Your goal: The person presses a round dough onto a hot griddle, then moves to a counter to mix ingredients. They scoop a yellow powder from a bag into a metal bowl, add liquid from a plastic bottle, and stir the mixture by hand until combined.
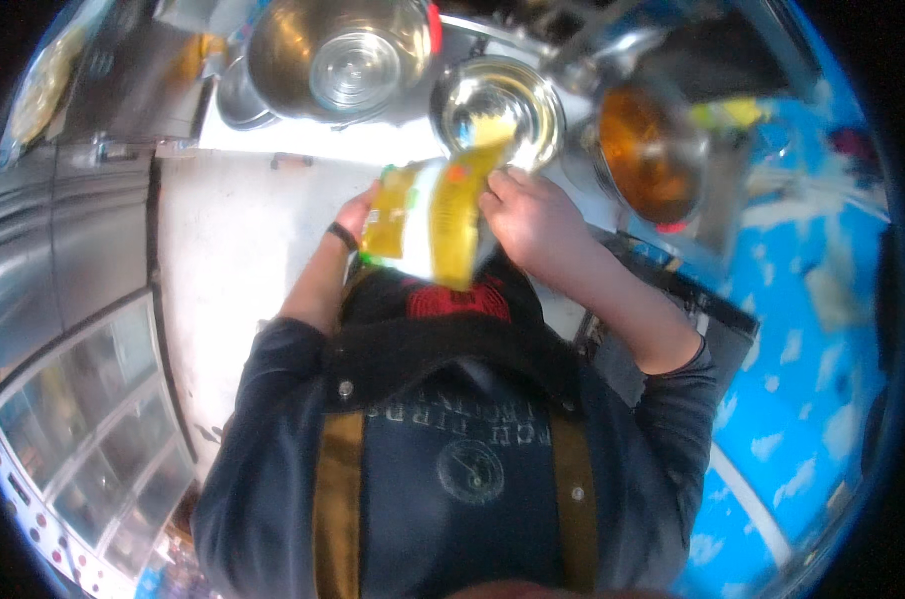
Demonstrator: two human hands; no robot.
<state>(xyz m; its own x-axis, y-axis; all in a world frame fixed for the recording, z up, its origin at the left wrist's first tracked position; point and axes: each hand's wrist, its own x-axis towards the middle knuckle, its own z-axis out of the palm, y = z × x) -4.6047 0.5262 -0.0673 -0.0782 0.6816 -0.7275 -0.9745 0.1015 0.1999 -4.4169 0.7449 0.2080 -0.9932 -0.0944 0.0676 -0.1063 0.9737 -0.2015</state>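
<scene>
A yellow and white packet (pixel 422 221), blurred and bearing print, is held in front of my apron. My left hand (pixel 359 212) grips its left side, its fingers mostly hidden behind the packet. At the upper right edge, the fingers of my right hand (pixel 531 213) pinch the packet. Just beyond its upper corner stands a shiny round metal bowl (pixel 551 112). Something yellow shows at the bowl's middle; I cannot tell whether it is contents or a reflection.
A large steel pot (pixel 288 52) stands back left, beside a smaller metal vessel (pixel 235 93). To the right is a metal pot (pixel 651 153) with an orange-brown interior. A glass-fronted cabinet (pixel 86 419) lines the left side. Blue patterned surface (pixel 789 359) spreads at right.
</scene>
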